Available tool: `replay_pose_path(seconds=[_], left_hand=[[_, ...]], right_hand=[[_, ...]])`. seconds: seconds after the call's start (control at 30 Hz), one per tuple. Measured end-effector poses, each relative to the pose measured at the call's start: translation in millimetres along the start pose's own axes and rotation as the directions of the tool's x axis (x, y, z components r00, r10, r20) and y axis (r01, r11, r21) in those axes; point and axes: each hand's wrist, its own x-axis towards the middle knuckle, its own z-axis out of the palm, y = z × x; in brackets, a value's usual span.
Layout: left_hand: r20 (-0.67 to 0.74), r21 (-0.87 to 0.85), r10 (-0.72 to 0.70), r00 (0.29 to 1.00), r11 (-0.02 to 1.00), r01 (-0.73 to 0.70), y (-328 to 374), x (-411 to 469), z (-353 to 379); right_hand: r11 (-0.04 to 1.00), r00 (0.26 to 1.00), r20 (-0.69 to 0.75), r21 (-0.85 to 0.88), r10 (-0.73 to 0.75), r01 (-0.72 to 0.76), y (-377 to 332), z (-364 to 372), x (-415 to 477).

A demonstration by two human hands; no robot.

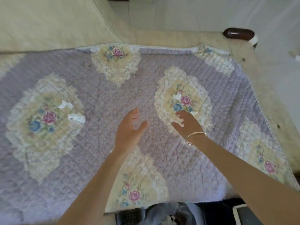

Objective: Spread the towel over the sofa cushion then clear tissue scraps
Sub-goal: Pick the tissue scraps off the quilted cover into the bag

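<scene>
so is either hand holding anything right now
Left hand holds nothing. Right hand curls by a tissue scrap; whether it pinches it cannot be told.

dark wooden armrest knob [238, 34] at upper right, pale tiled floor [178, 13] beyond it

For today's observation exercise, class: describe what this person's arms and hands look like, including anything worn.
The left arm and right arm are bare, with no sleeves in view. The right hand has a thin, pale metal bangle round its wrist. The left hand shows no bangle or watch, and neither hand is gloved. Blur makes rings impossible to judge.
</scene>
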Motion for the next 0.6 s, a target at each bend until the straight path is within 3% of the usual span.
replay_pose_path(seconds=[0.17, 0.27, 0.4, 0.5, 0.6], left_hand=[[0.022, 0.009, 0.032, 0.999, 0.999, -0.032, -7.3, 57.9, 4.1], [0.031, 0.027, 0.043, 0.999, 0.999, -0.044, -22.4, 82.4, 6.5], [0.046, 0.036, 0.000, 0.999, 0.999, -0.002, -44.7, 95.9, 3.3], [0.037, 0.026, -0.027, 0.999, 0.999, 0.026, -57.4, 101.0, -3.1], [0.003, 0.026, -0.036, 0.999, 0.999, 0.036, -64.9, 104.2, -12.1]], right_hand=[[0.949, 0.982, -0.035, -0.250, 0.186, -0.189, 24.1, 4.0, 67.8], [0.895, 0.942, -0.028, -0.304, 0.334, -0.326, 40.1, 20.7, 93.5], [0.899, 0.938, -0.238, -0.300, 0.253, -0.319, 55.0, 34.1, 104.2], [0.935, 0.907, -0.311, -0.121, 0.284, -0.334, 47.8, 26.5, 120.5], [0.972, 0.930, -0.321, -0.090, 0.178, -0.217, 20.9, 22.2, 141.8]])
